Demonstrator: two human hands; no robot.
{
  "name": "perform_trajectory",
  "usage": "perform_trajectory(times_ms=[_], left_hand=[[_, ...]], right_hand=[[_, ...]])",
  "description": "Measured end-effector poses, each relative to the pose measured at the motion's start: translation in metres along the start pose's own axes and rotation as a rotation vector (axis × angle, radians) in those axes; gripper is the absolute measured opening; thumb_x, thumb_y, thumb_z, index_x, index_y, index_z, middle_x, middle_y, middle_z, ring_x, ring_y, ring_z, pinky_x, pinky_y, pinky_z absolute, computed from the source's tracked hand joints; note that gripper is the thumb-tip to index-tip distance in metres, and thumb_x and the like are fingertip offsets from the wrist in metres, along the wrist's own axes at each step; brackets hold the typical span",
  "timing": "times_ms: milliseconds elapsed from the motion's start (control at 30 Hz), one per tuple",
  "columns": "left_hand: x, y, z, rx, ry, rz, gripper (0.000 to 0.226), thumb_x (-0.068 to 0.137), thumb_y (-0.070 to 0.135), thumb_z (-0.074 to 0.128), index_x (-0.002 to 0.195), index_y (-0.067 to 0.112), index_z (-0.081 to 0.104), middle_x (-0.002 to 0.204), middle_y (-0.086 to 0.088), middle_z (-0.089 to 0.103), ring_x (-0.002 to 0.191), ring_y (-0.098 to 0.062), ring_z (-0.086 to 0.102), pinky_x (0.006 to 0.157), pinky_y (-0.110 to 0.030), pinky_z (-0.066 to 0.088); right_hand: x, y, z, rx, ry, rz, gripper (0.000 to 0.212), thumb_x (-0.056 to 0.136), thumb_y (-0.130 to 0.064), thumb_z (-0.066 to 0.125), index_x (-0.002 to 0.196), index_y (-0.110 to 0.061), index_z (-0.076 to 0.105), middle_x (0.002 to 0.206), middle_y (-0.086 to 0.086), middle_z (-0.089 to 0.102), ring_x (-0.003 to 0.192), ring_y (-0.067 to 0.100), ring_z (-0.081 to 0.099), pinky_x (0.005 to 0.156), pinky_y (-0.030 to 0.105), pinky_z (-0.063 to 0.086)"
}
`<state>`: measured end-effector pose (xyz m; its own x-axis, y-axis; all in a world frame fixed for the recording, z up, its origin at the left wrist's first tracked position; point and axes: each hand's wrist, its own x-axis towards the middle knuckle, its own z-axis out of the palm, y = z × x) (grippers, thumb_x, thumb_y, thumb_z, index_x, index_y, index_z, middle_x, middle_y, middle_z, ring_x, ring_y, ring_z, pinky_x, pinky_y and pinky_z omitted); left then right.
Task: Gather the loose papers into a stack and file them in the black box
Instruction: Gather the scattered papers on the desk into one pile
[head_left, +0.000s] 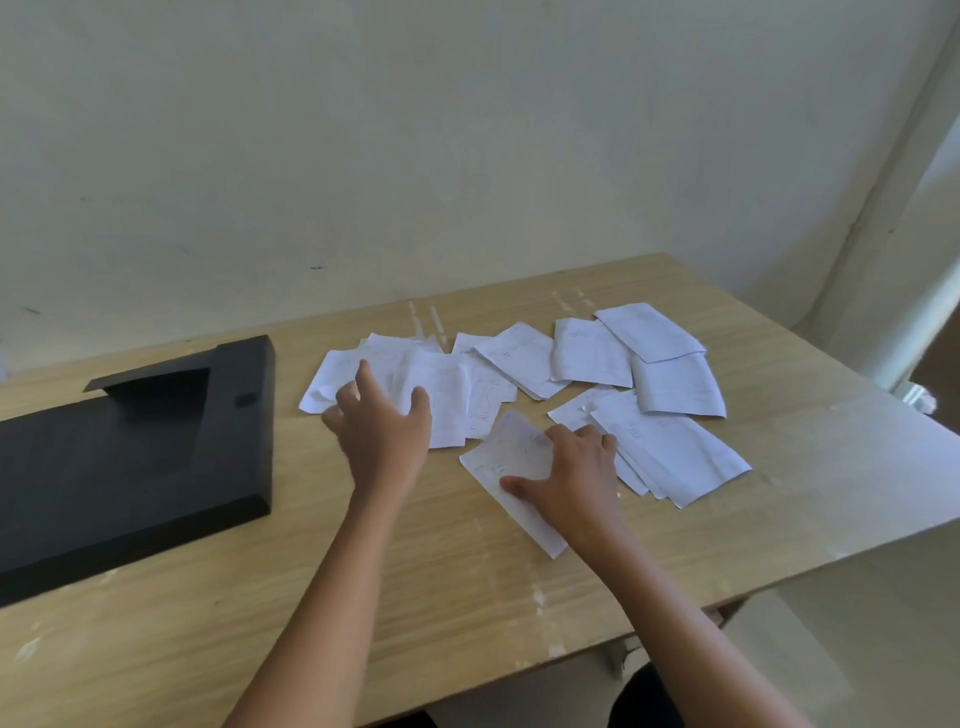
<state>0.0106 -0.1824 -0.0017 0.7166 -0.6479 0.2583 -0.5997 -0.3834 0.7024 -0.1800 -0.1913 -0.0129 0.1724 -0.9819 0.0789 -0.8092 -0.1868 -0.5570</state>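
Observation:
Several loose white papers (592, 353) lie scattered over the middle and right of the wooden table (519, 582). My left hand (382, 431) hovers with spread fingers over the left cluster of papers (447, 395), its fingertips touching them. My right hand (576, 478) presses flat on one paper (506, 457) nearest me, thumb stretched left across it. The flat black box (130, 457) lies at the table's left, closed, with a recessed cut-out on top.
A pale wall stands right behind the table's far edge. The table's right edge drops off beside a white frame (914, 312). Bare wood lies between the black box and the papers and along the near edge.

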Motion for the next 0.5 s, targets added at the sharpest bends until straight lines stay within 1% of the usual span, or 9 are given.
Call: perform_trajectory(times_ms=[67, 133, 167, 233, 267, 333, 367, 433, 500], left_hand=[[-0.027, -0.001, -0.008, 0.067, 0.062, 0.157, 0.053, 0.092, 0.039, 0.064, 0.14, 0.021, 0.054, 0.132, -0.006, 0.058, 0.117, -0.034, 0.046, 0.085, -0.034, 0.041], [-0.053, -0.003, -0.011, 0.105, 0.043, 0.24, 0.038, 0.09, 0.043, 0.063, 0.124, 0.028, 0.067, 0.116, 0.005, 0.068, 0.105, -0.026, 0.049, 0.078, -0.037, 0.049], [-0.064, -0.003, -0.011, 0.144, 0.018, 0.255, 0.035, 0.089, 0.047, 0.062, 0.118, 0.029, 0.07, 0.109, 0.01, 0.071, 0.101, -0.023, 0.05, 0.075, -0.037, 0.05], [-0.08, -0.001, -0.007, 0.199, -0.046, 0.274, 0.035, 0.088, 0.055, 0.059, 0.111, 0.032, 0.071, 0.101, 0.015, 0.073, 0.1, -0.02, 0.051, 0.074, -0.036, 0.051], [-0.086, 0.0, -0.005, 0.187, -0.078, 0.273, 0.035, 0.088, 0.057, 0.059, 0.111, 0.034, 0.07, 0.098, 0.018, 0.072, 0.101, -0.018, 0.051, 0.075, -0.035, 0.051], [-0.094, 0.004, -0.001, 0.031, -0.186, 0.223, 0.035, 0.088, 0.054, 0.061, 0.119, 0.039, 0.062, 0.094, 0.021, 0.069, 0.104, -0.013, 0.052, 0.078, -0.033, 0.049], [-0.096, 0.007, 0.002, -0.089, -0.245, 0.18, 0.037, 0.088, 0.049, 0.065, 0.123, 0.041, 0.057, 0.093, 0.023, 0.068, 0.105, -0.009, 0.054, 0.081, -0.031, 0.049], [-0.095, 0.012, 0.006, -0.313, -0.314, 0.08, 0.047, 0.088, 0.036, 0.071, 0.13, 0.039, 0.049, 0.093, 0.021, 0.069, 0.096, -0.005, 0.063, 0.079, -0.027, 0.051], [-0.09, 0.014, 0.009, -0.462, -0.302, -0.014, 0.052, 0.089, 0.024, 0.072, 0.133, 0.035, 0.048, 0.095, 0.013, 0.072, 0.084, -0.002, 0.068, 0.073, -0.022, 0.05]], right_hand=[[-0.001, 0.003, 0.001, 0.05, 0.024, -0.009, 0.041, 0.088, -0.041, 0.067, 0.117, -0.013, 0.057, 0.111, 0.007, 0.053, 0.109, 0.025, 0.039, 0.09, 0.032, 0.035], [-0.004, 0.008, 0.002, 0.156, 0.059, -0.019, 0.018, 0.098, -0.025, 0.054, 0.111, -0.013, 0.059, 0.105, 0.005, 0.06, 0.11, 0.026, 0.041, 0.083, 0.033, 0.036], [-0.006, 0.011, 0.004, 0.234, 0.073, -0.015, 0.012, 0.099, -0.02, 0.05, 0.104, -0.014, 0.06, 0.099, 0.002, 0.062, 0.108, 0.025, 0.042, 0.078, 0.033, 0.036], [-0.007, 0.016, 0.003, 0.395, 0.081, 0.007, 0.013, 0.099, -0.017, 0.049, 0.092, -0.015, 0.06, 0.088, -0.001, 0.062, 0.102, 0.022, 0.045, 0.071, 0.031, 0.039], [-0.007, 0.018, 0.001, 0.464, 0.09, 0.014, 0.013, 0.099, -0.017, 0.05, 0.09, -0.016, 0.06, 0.085, -0.003, 0.063, 0.098, 0.019, 0.05, 0.068, 0.028, 0.041], [-0.006, 0.016, -0.006, 0.574, 0.115, 0.032, 0.012, 0.099, -0.018, 0.054, 0.091, -0.017, 0.063, 0.081, -0.006, 0.064, 0.079, 0.006, 0.059, 0.058, 0.014, 0.042], [-0.006, 0.013, -0.01, 0.62, 0.124, 0.046, 0.012, 0.099, -0.019, 0.055, 0.091, -0.017, 0.063, 0.079, -0.007, 0.064, 0.07, 0.001, 0.058, 0.055, 0.012, 0.042], [-0.003, 0.009, -0.015, 0.675, 0.131, 0.073, 0.012, 0.098, -0.024, 0.056, 0.09, -0.018, 0.063, 0.082, -0.007, 0.066, 0.07, 0.001, 0.06, 0.056, 0.014, 0.044], [0.001, 0.008, -0.016, 0.675, 0.12, 0.082, 0.012, 0.097, -0.028, 0.058, 0.093, -0.021, 0.065, 0.085, -0.009, 0.067, 0.076, 0.003, 0.062, 0.06, 0.018, 0.044]])
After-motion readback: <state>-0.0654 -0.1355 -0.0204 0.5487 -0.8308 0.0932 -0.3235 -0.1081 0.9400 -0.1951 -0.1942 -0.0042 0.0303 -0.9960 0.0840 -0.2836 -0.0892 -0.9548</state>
